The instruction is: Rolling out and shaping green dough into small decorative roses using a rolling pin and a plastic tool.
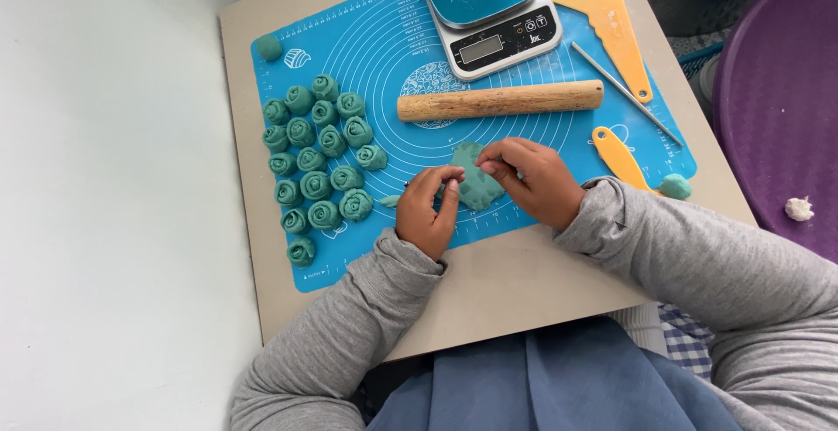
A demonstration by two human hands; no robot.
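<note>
A flattened piece of teal dough (476, 182) lies on the blue silicone baking mat (532, 147), just below the wooden rolling pin (500, 100) and near the mat's lower edge. The dough is matte green-blue, thin, with an uneven outline and a bumpy upper edge that looks folded or pinched; most of its middle shows between the two hands.

The left hand (428, 211) sits at the dough's left side, fingers curled, thumb and forefinger nipped onto its left edge. The right hand (534, 180) rests on the dough's right side, fingers bent close together and fingertips pressed onto the upper right corner, pinching it. Both sleeves are grey.

Left of the rolling pin, a cluster of finished dough rosettes (319, 162) stands in loose rows on the mat, each a small rolled spiral of the same teal. A single dough ball (269, 47) sits well up and left of the pin, near the mat's top left corner. Above the pin stands a kitchen scale (502, 43) bearing a blue dish. Right of the pin lie a yellow scraper (602, 12), a thin metal rod (624, 91) and a yellow-handled tool (618, 156); another small teal lump (675, 186) rests below and right of that.
</note>
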